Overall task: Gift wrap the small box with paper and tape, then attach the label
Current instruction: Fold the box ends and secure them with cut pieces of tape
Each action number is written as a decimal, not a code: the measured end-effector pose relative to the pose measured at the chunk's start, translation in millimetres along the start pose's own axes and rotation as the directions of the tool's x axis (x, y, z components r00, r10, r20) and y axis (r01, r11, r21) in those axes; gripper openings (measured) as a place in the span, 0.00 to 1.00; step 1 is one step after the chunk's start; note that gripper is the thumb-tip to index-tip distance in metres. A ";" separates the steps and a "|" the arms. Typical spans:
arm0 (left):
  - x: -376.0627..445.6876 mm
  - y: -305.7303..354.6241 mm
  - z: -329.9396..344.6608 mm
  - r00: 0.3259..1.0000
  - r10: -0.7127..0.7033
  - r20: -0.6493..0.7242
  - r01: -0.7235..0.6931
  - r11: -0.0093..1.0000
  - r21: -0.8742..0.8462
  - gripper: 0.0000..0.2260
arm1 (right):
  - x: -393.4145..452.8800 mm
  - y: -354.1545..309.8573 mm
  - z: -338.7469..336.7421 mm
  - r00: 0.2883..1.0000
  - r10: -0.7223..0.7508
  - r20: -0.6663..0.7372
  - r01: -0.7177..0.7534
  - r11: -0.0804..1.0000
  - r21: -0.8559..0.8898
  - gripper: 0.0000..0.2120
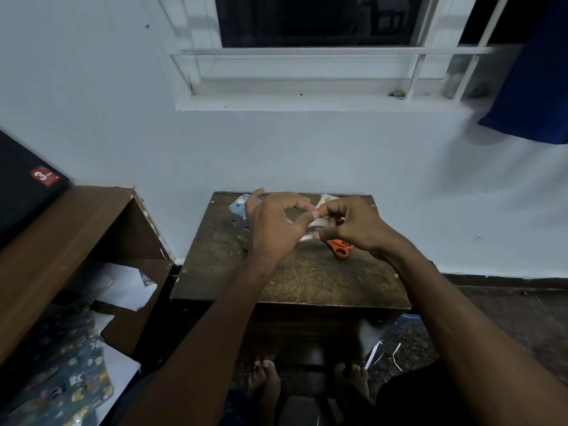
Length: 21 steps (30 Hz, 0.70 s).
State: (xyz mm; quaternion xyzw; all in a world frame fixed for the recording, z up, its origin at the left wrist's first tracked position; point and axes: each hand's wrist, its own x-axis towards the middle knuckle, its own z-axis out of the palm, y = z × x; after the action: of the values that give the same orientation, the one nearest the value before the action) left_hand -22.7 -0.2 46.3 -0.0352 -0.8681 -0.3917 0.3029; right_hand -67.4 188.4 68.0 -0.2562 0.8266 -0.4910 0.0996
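The small box, wrapped in blue patterned paper, stands at the far left of the small wooden table, partly hidden behind my left hand. Above the table's middle my hands meet around a roll of clear tape. My right hand grips the roll, and my left thumb and forefinger pinch the tape's free end. Just behind my right hand a pale patterned scrap of paper shows; whether it is the label I cannot tell.
Orange-handled scissors lie on the table under my right hand. A brown shelf unit stands at the left with a black case on top. Patterned wrapping paper and white sheets lie below it. My bare feet are under the table.
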 end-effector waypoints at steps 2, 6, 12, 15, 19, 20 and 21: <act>-0.7 3.7 0.7 1.000 0.009 0.002 -0.009 1.000 -0.025 0.04 | 1.5 2.7 3.1 0.999 -0.052 -0.011 0.051 0.997 -0.056 0.07; -0.5 8.3 0.9 0.998 0.001 -0.056 -0.004 0.998 -0.066 0.03 | 8.4 12.7 8.9 0.993 -0.117 -0.008 0.112 0.967 -0.227 0.03; 0.5 11.2 -7.2 0.998 -0.059 0.020 0.062 0.976 -0.210 0.02 | 12.6 22.6 13.9 0.997 -0.070 -0.022 0.060 0.950 -0.307 0.05; -2.1 12.0 -8.0 0.992 -0.043 0.116 0.065 0.978 -0.200 0.03 | 12.7 25.4 15.9 0.997 -0.052 -0.050 0.033 0.944 -0.328 0.05; -5.1 9.6 -5.4 0.978 -0.073 0.196 0.111 0.976 -0.189 0.09 | 12.2 24.6 18.3 0.999 0.000 -0.052 -0.018 0.935 -0.354 0.07; -6.0 9.3 -4.4 0.975 -0.082 0.207 0.120 0.977 -0.177 0.09 | 12.1 25.4 17.8 0.997 0.028 -0.071 -0.054 0.919 -0.390 0.09; -7.0 8.8 -3.4 0.973 -0.086 0.213 0.122 0.979 -0.161 0.09 | 12.1 27.8 16.5 0.991 0.069 -0.112 -0.113 0.884 -0.454 0.11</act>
State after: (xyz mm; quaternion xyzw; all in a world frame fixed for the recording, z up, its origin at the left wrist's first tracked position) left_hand -12.6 4.7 50.0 -0.0560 -0.8579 -0.4755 0.1866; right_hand -79.8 180.3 36.9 -0.2103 0.9340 -0.2881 0.0206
